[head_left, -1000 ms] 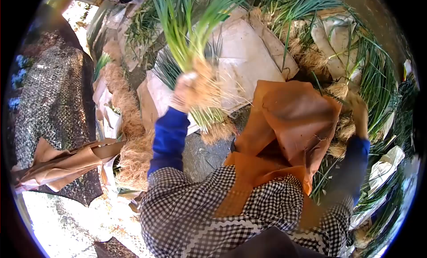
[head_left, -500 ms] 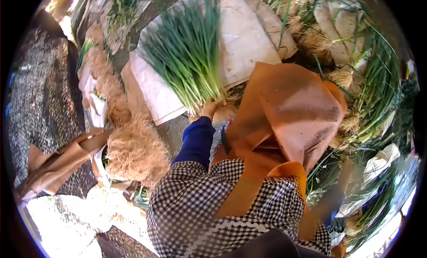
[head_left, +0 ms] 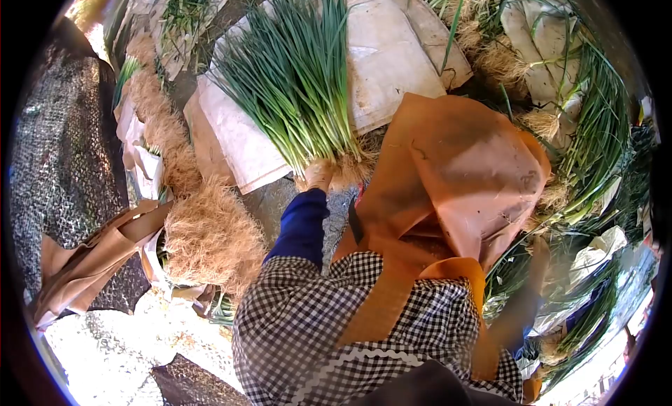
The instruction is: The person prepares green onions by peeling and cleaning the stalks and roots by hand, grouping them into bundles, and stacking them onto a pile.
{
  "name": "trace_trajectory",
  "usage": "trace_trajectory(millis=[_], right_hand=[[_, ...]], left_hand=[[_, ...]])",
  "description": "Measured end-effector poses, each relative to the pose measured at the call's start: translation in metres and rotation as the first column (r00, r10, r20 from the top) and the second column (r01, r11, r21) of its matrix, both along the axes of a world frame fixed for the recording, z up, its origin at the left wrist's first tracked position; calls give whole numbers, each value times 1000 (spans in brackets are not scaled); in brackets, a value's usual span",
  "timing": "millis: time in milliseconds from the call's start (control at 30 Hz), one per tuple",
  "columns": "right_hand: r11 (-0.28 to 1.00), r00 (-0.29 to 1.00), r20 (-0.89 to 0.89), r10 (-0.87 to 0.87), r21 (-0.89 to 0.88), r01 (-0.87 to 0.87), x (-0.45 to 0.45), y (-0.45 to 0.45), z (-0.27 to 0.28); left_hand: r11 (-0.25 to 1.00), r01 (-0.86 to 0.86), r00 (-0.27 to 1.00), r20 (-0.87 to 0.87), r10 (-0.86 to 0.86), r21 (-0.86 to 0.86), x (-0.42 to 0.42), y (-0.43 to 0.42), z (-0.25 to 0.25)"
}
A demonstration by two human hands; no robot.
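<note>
A thick bunch of green onions point(head_left: 297, 84) lies fanned out on pale paper sheets, its leaves pointing away from me and its roots towards me. My left hand point(head_left: 319, 173) grips the stems at the root end; its fingertips are partly hidden among them. Brown roots point(head_left: 353, 169) spread just right of that hand. Out to the right, my right hand point(head_left: 539, 255) is smeared by motion near more green onions point(head_left: 595, 147), and its fingers cannot be made out. The orange-brown apron point(head_left: 476, 175) bulges over my lap between the two arms.
A row of bundles with bushy roots point(head_left: 210, 241) runs along the left, beside folded brown paper point(head_left: 94, 259). Dark netting point(head_left: 63, 154) covers the far left. Paper-wrapped bundles point(head_left: 539, 56) lie at the back right. A pale crumpled wrapping point(head_left: 595, 255) is at the right.
The view has shifted slightly. My left hand still holds the root end of the bunch, and its back shows more. My right hand has risen a little and stays blurred.
</note>
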State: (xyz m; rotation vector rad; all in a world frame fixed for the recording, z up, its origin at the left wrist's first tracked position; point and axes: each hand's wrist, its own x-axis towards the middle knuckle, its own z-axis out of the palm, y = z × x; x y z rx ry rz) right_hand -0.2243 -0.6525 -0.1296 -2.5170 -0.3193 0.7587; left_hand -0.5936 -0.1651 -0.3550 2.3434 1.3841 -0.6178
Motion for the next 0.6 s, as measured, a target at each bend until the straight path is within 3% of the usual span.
trace_trajectory(millis=[33, 100, 133, 167, 200, 233, 267, 300, 333, 367, 400, 433, 500, 600], right_hand=[[1000, 1000, 5, -6, 9, 6, 3, -15, -9], [981, 934, 303, 188, -114, -160, 6, -55, -44], [978, 915, 351, 198, -137, -159, 6, -66, -50], [985, 922, 351, 164, -115, -132, 3, -75, -60], [995, 946, 312, 89, -59, -74, 3, -81, -72], [999, 969, 246, -16, 33, 8, 3, -88, -87], [977, 978, 132, -161, 165, 139, 2, -97, -105], [809, 922, -134, -364, 444, 384, 2, -108, -133], [544, 814, -378, -441, 609, 577, 2, -115, -156], [397, 770, -472, -430, 667, 630, 0, -123, -167], [822, 941, -95, -326, 464, 332, 3, -92, -126], [997, 964, 256, -68, 49, 57, 6, -56, -77], [997, 779, 627, -3, 65, -48, 17, -29, -50], [902, 767, 474, -432, 211, 377, 50, -15, -31]], left_hand=[[1000, -16, 997, 79, 17, -18, -6, -2, 18], [891, -325, 865, 280, 416, -317, -17, 4, 50], [712, -403, 684, 328, 652, -575, -18, 7, 72], [461, -418, 399, 297, 867, -783, -23, 12, 86], [408, -418, 305, 298, 905, -811, -32, 13, 103], [849, -158, 727, 523, 445, -504, -59, 23, 99], [985, 168, 846, 509, -156, 23, -87, 33, 93], [997, 63, 799, 602, -19, -53, -99, 15, 110], [991, -31, 720, 684, 115, -133, -110, -2, 129], [950, -108, 690, 665, 285, -294, -126, -13, 126], [912, -159, 710, 598, 372, -379, -131, -15, 118], [906, -185, 765, 523, 376, -381, -132, -17, 111], [933, -171, 906, 323, 275, -316, -137, -14, 91], [992, 55, 997, -48, -61, -111, -114, -1, 77]])
